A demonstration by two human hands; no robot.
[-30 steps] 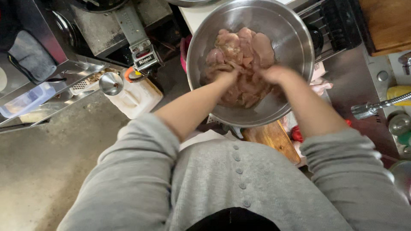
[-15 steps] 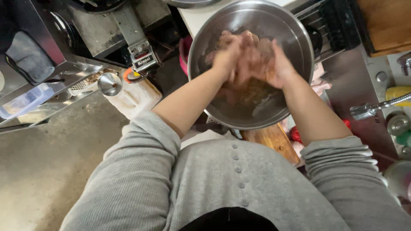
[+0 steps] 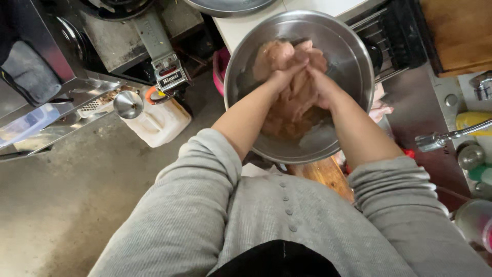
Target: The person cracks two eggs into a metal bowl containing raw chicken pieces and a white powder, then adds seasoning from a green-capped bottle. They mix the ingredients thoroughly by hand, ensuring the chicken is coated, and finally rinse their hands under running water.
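Fingers of left hand, right hand clasping raw meat, steel bowl

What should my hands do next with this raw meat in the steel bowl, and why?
Probably press the lifted clump back down and fold again: the left hand and right hand are clasped over the raw meat in the steel bowl, and more meat lies beneath them.

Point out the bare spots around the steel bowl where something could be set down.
Free: the white counter strip beyond the steel bowl, and the steel surface between bowl and faucet. Crowded: the bowl, where left hand and right hand press raw meat; bottles crowd the right edge.
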